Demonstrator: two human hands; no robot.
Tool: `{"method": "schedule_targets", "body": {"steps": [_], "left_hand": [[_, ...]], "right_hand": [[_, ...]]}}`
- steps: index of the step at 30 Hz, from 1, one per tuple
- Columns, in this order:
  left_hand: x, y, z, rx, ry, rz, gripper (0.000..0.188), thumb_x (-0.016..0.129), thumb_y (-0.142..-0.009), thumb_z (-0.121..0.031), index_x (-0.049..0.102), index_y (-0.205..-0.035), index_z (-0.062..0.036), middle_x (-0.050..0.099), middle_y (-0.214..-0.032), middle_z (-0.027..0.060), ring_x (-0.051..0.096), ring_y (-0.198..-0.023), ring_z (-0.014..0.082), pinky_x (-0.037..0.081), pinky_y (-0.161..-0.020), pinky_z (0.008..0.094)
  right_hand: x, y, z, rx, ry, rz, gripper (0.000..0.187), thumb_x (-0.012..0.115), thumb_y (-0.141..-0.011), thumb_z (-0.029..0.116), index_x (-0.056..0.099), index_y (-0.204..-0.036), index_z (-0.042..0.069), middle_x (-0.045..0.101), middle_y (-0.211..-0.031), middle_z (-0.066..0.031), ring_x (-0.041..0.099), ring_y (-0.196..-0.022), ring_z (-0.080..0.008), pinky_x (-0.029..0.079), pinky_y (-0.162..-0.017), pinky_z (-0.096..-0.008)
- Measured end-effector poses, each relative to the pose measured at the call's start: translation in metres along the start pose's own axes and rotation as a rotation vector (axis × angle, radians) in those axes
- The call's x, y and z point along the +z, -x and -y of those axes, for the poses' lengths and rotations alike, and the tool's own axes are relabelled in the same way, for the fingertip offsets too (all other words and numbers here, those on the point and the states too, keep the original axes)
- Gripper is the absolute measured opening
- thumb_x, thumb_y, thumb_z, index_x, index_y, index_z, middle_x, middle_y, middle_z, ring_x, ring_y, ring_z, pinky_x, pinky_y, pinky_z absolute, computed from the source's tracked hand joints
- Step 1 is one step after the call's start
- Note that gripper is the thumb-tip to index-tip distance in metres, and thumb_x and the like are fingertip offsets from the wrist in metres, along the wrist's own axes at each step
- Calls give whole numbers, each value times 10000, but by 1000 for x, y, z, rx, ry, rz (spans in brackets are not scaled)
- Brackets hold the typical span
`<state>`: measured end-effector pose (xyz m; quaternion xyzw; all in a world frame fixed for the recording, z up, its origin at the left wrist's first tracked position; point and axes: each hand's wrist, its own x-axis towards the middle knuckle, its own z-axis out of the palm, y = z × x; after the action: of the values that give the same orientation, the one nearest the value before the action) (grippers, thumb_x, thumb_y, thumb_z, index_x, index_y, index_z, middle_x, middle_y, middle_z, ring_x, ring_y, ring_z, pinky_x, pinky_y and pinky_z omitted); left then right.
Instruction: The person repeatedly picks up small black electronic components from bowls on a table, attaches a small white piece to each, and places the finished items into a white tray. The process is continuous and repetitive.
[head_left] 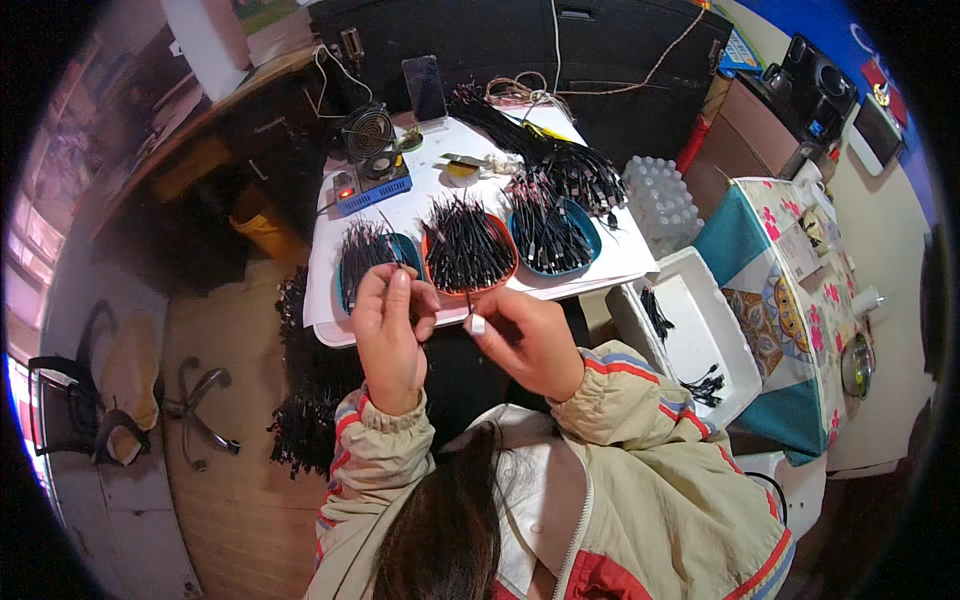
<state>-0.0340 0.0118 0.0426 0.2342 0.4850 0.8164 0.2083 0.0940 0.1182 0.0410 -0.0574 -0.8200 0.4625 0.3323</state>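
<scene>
L hand (pixel 392 335), ctr of frame, pinched on thin wire (pixel 402 267); R hand (pixel 530 338), rt of ctr, pinched on dk cable (pixel 468 301). Both nr front edge of table (pixel 628 262), gap betw.; orange tub (pixel 515 258) just above.

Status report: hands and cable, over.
Left hand: fingers curled, hold unclear. Right hand: pinching thin black cable. Orange bin just beyond, full of cables.

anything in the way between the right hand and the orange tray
Nothing visible blocks the way: the near side of the orange tray lies just ahead of the right hand, which pinches a thin dark piece.
</scene>
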Motion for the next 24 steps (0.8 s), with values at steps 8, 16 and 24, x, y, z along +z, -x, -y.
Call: {"method": "schedule_targets", "body": {"steps": [8,16,24], "left_hand": [[33,43,-15,47,94,173,121,394,-1023,-103,469,-1024,-7,660,-1009,238,673,-956,307,552,-868,408],[39,55,-16,16,90,210,162,504,-988,-84,528,-1091,39,676,-1016,205,676,-960,268,552,-850,353],[41,59,-7,51,77,215,165,548,-963,-49,567,-1086,58,689,-944,159,687,-892,221,558,-821,315]], "right_hand": [[-3,26,12,-107,-146,37,98,643,-882,53,591,-938,-8,580,-735,-66,509,-589,-95,418,-542,-241],[-3,39,2,-23,-223,53,98,629,-893,52,590,-948,-20,598,-769,-62,532,-649,-69,434,-576,-238],[-15,40,12,-81,-107,45,89,666,-855,56,636,-914,-4,615,-732,-105,603,-656,-157,474,-604,-277]]}}
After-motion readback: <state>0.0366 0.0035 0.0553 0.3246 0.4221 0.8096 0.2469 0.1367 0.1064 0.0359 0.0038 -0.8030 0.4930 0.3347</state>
